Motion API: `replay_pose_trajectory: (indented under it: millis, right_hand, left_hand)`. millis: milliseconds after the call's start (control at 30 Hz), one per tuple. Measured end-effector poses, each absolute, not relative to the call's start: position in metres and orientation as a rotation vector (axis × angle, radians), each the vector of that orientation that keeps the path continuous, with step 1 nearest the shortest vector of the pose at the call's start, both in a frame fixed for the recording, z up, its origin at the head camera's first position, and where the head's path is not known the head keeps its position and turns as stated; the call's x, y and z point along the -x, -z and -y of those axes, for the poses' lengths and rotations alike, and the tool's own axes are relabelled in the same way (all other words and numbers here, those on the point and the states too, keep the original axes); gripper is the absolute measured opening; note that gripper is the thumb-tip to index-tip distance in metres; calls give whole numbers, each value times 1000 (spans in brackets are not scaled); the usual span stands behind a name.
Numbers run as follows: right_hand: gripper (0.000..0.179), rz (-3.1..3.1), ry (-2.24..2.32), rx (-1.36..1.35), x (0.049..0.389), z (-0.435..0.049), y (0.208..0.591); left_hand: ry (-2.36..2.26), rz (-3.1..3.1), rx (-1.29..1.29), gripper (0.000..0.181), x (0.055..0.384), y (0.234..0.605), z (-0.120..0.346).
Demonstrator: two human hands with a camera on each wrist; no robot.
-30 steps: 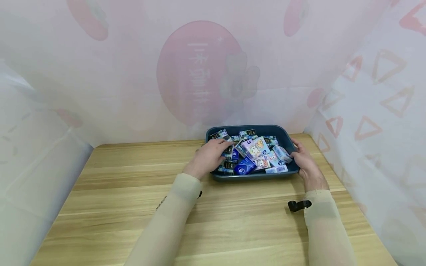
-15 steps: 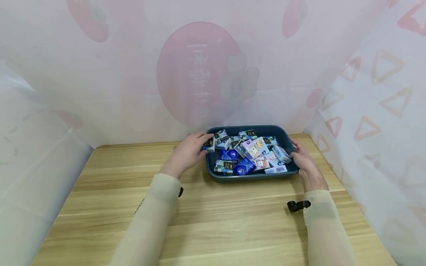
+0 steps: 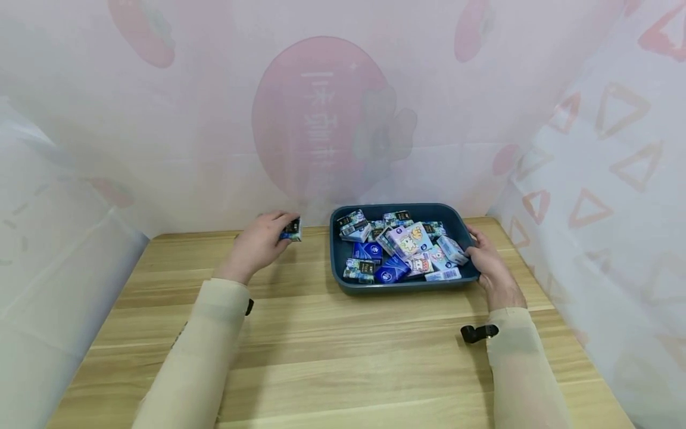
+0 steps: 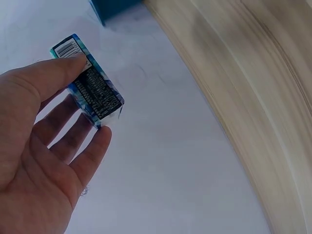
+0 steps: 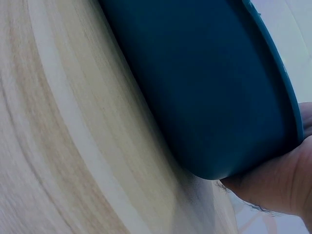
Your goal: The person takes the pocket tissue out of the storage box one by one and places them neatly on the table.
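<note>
your head view is evenly, softly lit, the wall (image 3: 214, 131) washed pale, with a glare streak between nine and ten o'clock. your left sleeve (image 3: 195, 345) casts a soft shadow on the table (image 3: 364, 357) toward seven o'clock. your left-wrist view is greyer; the tray (image 4: 116, 9) blurs near eleven o'clock, and the table's grain curves toward three. your right-wrist view is dimmest, the tray's side dark, the grain soft at eight.

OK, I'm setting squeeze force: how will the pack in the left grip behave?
The pack is probably slippery, given its clear wrap; perhaps stiff, since its edges look straight in the left grip; and unlikely to roll, being flat-sided.
</note>
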State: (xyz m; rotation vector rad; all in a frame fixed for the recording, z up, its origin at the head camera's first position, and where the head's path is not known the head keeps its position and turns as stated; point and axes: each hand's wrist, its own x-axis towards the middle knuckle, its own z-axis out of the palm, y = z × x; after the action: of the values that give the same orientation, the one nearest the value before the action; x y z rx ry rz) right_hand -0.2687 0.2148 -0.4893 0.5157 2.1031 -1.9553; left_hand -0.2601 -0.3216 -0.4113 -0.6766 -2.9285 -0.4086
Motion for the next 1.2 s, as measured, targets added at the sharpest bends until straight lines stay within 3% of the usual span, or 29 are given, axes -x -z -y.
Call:
replay_pose_trajectory:
  millis: [1200]
  right_hand:
    - [89, -2127, 1953, -513, 268, -214, 491]
  left_hand:
    - [141, 3119, 547, 68, 291, 444, 479]
